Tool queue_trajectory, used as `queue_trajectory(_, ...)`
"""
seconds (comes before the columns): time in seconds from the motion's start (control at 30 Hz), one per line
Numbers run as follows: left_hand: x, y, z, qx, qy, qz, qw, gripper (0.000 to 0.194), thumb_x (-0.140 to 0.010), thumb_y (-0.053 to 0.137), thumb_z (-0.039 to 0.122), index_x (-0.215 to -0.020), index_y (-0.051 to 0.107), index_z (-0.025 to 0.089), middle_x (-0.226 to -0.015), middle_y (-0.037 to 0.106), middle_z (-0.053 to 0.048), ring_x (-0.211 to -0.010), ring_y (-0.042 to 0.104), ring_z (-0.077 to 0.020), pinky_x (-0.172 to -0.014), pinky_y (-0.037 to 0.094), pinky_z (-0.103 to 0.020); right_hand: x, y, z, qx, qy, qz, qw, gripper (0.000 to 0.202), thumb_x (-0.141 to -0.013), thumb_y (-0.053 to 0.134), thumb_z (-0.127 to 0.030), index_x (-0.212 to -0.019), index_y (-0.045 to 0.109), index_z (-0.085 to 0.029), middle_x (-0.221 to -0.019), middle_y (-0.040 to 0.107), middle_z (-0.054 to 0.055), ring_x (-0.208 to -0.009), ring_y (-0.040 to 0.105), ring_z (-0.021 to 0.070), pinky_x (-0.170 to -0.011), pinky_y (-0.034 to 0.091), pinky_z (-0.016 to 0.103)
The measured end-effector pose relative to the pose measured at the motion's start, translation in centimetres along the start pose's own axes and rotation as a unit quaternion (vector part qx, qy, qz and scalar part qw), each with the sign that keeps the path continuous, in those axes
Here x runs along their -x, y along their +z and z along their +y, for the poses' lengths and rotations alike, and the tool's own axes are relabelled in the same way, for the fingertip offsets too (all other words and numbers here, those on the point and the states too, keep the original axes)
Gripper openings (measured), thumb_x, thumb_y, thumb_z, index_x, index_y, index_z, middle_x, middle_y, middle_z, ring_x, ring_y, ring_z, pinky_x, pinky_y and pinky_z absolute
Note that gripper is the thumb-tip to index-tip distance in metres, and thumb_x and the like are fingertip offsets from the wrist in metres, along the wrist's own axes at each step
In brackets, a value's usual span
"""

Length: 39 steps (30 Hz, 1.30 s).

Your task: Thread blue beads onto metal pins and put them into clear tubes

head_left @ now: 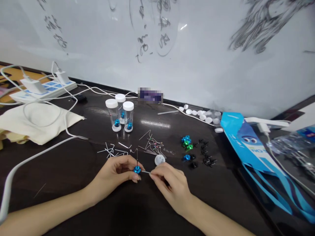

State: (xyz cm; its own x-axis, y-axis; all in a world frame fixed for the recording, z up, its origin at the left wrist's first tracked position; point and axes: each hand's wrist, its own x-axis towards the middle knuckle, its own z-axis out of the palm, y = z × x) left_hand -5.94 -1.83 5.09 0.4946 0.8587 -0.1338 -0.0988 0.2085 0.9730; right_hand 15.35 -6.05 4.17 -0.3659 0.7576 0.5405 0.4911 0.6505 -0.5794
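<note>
In my left hand [120, 168], thumb and fingers pinch a small blue metal fitting [137, 169]. A thin bent wire [137, 155] stands upright from the fitting. My right hand [171, 185] pinches a thin metal rod [146, 172], perhaps a hex key, whose tip points at the fitting's side; whether it touches, I cannot tell. Just beyond the right fingers lies a round white cap [159, 160]. Several bent metal keys [112, 150] lie past my left hand. Thin wires with small coloured beads [154, 146] lie in a loose pile beyond both hands.
Three clear tubes [128, 118] with white caps stand behind, blue fittings inside. Blue and green fittings [187, 141] and small black parts [209, 159] lie right. White caps [202, 116] line the back. A blue bag [248, 141], cables [27, 154] and a power strip [49, 90] flank the table.
</note>
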Motion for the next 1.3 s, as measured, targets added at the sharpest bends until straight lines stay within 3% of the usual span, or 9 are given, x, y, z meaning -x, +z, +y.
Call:
queue_trajectory(0.2, -0.17, -0.05, -0.31, 0.024, -0.002, -0.010, 1.000, 0.010, -0.068, 0.077, 0.010, -0.071, 0.069, 0.014, -0.084, 0.074, -0.001, -0.062, 0.066, -0.0114, -0.064, 0.055, -0.023, -0.03, -0.06, -0.17, 0.021, -0.030, 0.013, 0.999, 0.015, -0.092, 0.054, -0.006, -0.098, 0.062, -0.017, -0.082, 0.064, 0.005, -0.073, 0.061, 0.0156, -0.064, 0.051, 0.027)
queue_trajectory(0.4, -0.37, 0.14, 0.05, 0.022, -0.034, -0.043, 0.998, 0.013, -0.070, 0.076, 0.009, -0.081, 0.071, 0.013, -0.071, 0.074, -0.002, -0.066, 0.070, -0.0145, -0.066, 0.055, -0.024, 0.53, -0.09, -0.17, 0.068, -0.052, 0.008, 0.996, 0.018, -0.092, 0.053, -0.008, -0.104, 0.064, -0.017, -0.084, 0.064, 0.006, -0.070, 0.061, 0.0156, -0.061, 0.052, 0.027)
queue_trajectory(0.77, -0.39, 0.02, -0.26, 0.024, -0.031, -0.057, 0.998, 0.014, -0.070, 0.077, 0.011, -0.083, 0.071, 0.015, -0.080, 0.075, -0.003, -0.074, 0.071, -0.0164, -0.069, 0.056, -0.026, 0.40, -0.28, -0.31, 0.115, -0.073, -0.003, 0.991, 0.018, -0.094, 0.051, -0.009, -0.101, 0.066, -0.014, -0.081, 0.065, 0.006, -0.065, 0.061, 0.0143, -0.056, 0.049, 0.026)
queue_trajectory(1.13, -0.43, -0.10, -0.67, 0.008, -0.033, -0.051, 0.998, 0.015, -0.069, 0.078, 0.010, -0.081, 0.071, 0.014, -0.074, 0.074, -0.002, -0.066, 0.069, -0.0145, -0.067, 0.057, -0.026, 0.33, -0.34, -0.54, 0.150, -0.093, 0.003, 0.984, 0.018, -0.094, 0.050, -0.009, -0.099, 0.067, -0.013, -0.078, 0.066, 0.007, -0.066, 0.063, 0.0151, -0.055, 0.049, 0.026)
queue_trajectory(1.3, -0.22, 0.17, -0.44, 0.024, -0.032, -0.039, 0.998, 0.011, -0.068, 0.079, 0.011, -0.074, 0.071, 0.014, -0.082, 0.074, -0.002, -0.062, 0.067, -0.0112, -0.063, 0.056, -0.023, 0.45, -0.43, -0.58, 0.158, -0.103, -0.007, 0.982, 0.017, -0.094, 0.051, -0.008, -0.102, 0.066, -0.011, -0.078, 0.066, 0.007, -0.065, 0.061, 0.0152, -0.054, 0.047, 0.027)
